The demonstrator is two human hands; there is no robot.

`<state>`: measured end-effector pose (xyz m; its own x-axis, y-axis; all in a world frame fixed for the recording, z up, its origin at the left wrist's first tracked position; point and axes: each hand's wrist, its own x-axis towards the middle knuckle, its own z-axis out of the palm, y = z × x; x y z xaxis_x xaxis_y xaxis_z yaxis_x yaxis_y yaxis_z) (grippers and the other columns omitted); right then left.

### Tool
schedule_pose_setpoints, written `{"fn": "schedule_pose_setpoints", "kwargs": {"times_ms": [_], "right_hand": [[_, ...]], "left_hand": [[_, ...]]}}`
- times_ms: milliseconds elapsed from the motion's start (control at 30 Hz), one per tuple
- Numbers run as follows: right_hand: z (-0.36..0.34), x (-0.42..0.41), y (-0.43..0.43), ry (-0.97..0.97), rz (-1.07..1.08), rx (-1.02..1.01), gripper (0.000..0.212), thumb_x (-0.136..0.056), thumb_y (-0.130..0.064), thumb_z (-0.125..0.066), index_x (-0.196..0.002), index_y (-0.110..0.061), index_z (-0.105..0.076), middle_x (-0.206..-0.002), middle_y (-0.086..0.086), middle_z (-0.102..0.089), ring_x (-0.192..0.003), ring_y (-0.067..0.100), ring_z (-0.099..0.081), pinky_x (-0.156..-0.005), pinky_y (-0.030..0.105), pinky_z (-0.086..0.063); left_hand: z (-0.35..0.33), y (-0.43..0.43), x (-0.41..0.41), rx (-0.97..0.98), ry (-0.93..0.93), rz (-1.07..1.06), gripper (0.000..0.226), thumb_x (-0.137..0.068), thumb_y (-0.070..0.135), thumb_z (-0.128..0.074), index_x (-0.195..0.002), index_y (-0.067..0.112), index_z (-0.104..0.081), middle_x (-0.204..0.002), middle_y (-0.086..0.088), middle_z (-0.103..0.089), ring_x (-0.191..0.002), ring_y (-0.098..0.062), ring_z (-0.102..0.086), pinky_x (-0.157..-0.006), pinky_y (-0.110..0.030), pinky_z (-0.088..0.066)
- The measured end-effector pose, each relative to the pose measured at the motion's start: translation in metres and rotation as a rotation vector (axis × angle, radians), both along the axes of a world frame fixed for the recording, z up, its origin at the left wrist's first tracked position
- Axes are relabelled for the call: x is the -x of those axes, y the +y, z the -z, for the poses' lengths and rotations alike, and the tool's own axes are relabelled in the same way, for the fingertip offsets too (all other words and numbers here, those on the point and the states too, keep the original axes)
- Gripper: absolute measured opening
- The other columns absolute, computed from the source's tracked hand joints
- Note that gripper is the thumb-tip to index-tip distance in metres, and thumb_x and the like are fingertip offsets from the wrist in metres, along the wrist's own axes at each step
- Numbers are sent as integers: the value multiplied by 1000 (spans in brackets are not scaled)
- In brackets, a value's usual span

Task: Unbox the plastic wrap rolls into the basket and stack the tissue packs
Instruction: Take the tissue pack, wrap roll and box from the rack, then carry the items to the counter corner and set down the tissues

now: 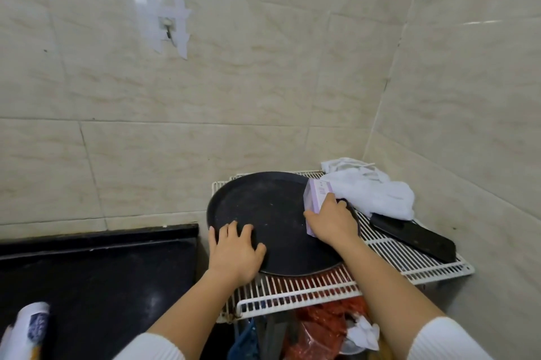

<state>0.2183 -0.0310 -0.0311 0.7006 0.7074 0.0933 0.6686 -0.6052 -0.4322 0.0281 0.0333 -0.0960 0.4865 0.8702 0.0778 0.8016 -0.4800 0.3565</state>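
1. Right hand [332, 220] closed around a pale purple tissue pack [314, 198], thumb on the near face, fingers over the far side; pack standing on edge at the right rim of the black round tray [263, 213].
2. Left hand [235, 251] spread flat, fingers wide, pressed on the tray's near-left edge; holding nothing, apparently steadying the tray.
3. Tray resting on a white wire rack [409, 260] in the tiled corner. Otherwise bare inside, only specks on its surface.
4. Likely step: settling the pack onto the tray as base for a stack. Best done by laying the broad face down, square to the rim, clear of the white cloth [377, 192] bunched just behind it. Left palm worth keeping down, since the tray overhangs the rack's wires and could slide.
5. Black cleaver [415, 235] lying on the rack to the right, near the pack hand; care with the wrist when drawing back.
6. No basket, box or plastic wrap rolls identifiable in view. White wrapped object with blue print [29, 327] at lower left on the dark counter [102, 271]; contents impossible to tell.
7. Under the rack: red bag [319, 330], crumpled white paper [364, 333], something blue; a jumble, container not discernible.
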Motion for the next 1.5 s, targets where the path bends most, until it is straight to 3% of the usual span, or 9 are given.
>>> {"fn": "schedule_pose_setpoints", "kwargs": {"times_ms": [133,267,433,533,733,1000,1167,1300,1500], "right_hand": [[-22,26,15,105,-108,-109,70,-88,-47,-53,-141,-6,-34,-139,21,-48,-122,38,-50,-94,40,-43],[-39,82,42,179,-290,-245,63,-82,-46,-53,-132,-8,-43,-127,19,-55,-111,38,-55,-77,36,-40],[-28,180,82,189,-506,-289,60,-81,-45,-54,-128,-8,-44,-124,18,-58,-105,39,-57,-77,38,-45],[5,283,97,243,-646,-182,63,-82,-45,-54,-132,-9,-40,-127,20,-55,-110,40,-56,-81,39,-43],[107,355,79,138,-637,-14,61,-90,-46,-51,-137,-13,-32,-117,15,-48,-96,37,-58,-65,36,-40],[210,439,36,45,-507,238,75,-91,-45,-50,-149,-25,-8,-123,13,-41,-101,31,-55,-85,45,-50],[227,463,24,43,-405,316,67,-93,-46,-43,-150,-27,-13,-131,13,-37,-115,32,-44,-98,49,-40],[208,475,35,-112,-374,175,51,-94,-41,-46,-138,-18,-37,-140,11,-37,-126,29,-34,-103,49,-26],[192,513,54,141,-558,121,49,-92,-33,-53,-134,-11,-42,-131,9,-49,-117,26,-50,-96,40,-44]], "left_hand": [[-7,3,3,39,-16,34,57,-92,54,-34,-143,29,-33,-156,-9,-25,-146,-27,-14,-118,-49,2],[-18,14,47,-43,-243,-53,50,-94,41,-41,-139,19,-41,-148,-10,-38,-139,-28,-27,-113,-43,-28],[-12,24,148,-82,-297,-295,46,-94,31,-44,-136,13,-45,-138,-12,-46,-131,-29,-32,-106,-43,-36],[8,19,253,-96,-288,-537,45,-94,27,-46,-135,11,-46,-138,-14,-46,-131,-32,-32,-104,-43,-36],[64,-17,371,-54,-295,-779,44,-94,24,-45,-136,11,-44,-141,-13,-44,-131,-31,-32,-101,-47,-38],[163,-61,534,238,-205,-901,51,-98,27,-38,-145,7,-30,-149,-17,-37,-137,-35,-29,-110,-49,-32],[191,-60,555,311,-112,-772,49,-99,28,-37,-143,7,-34,-147,-15,-42,-136,-33,-34,-112,-46,-31],[194,-55,551,302,-92,-813,48,-98,34,-34,-141,12,-37,-144,-15,-44,-131,-36,-37,-104,-51,-35],[166,-17,517,271,-361,-833,53,-98,41,-32,-145,16,-29,-145,-17,-39,-128,-38,-36,-101,-53,-35]]}}
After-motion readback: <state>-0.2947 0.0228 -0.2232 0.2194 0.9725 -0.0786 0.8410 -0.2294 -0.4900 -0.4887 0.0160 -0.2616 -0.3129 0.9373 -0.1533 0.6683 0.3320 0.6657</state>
